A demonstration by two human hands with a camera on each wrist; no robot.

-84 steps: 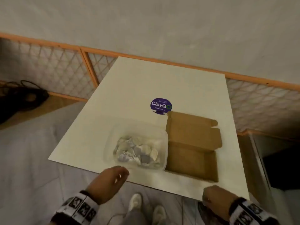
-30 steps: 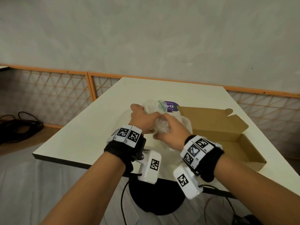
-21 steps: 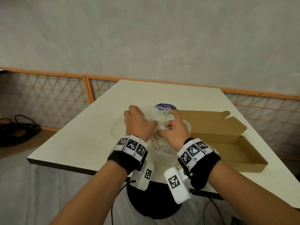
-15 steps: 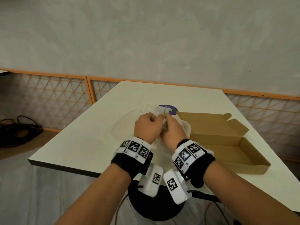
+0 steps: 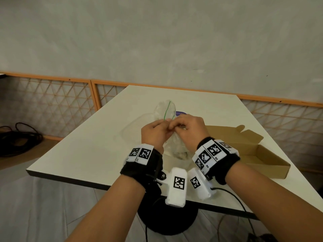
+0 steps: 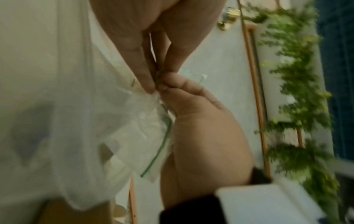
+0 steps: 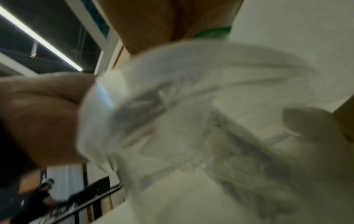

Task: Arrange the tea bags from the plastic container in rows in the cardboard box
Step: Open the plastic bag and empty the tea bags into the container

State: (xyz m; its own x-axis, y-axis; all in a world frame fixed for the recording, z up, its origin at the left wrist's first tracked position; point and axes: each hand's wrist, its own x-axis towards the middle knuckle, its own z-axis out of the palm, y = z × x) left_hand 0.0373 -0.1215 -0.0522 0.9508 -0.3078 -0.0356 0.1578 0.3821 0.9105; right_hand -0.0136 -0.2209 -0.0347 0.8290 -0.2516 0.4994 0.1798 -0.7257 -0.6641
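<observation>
Pinching the top of a clear zip bag (image 5: 172, 144) with both hands, I hold it up above the bench (image 5: 97, 147), just near of the plastic container (image 5: 132, 126). My left hand (image 5: 155, 132) and right hand (image 5: 189, 127) meet knuckle to knuckle at the green seal strip (image 5: 167, 110), fingers (image 6: 147, 81) of each clenched on the thin film right beside one another. The tea bags (image 5: 180, 154) sit bunched in the bag's belly, hanging straight below my grip, so the bag's long axis runs up and down with its mouth at my fingertips. I judge the seal is not yet parted; opening it means drawing the two lips apart, left and right. The cardboard box (image 5: 253, 154) lies open to the right, nearer my right hand, so that hand is better placed to carry the tea bags across.
</observation>
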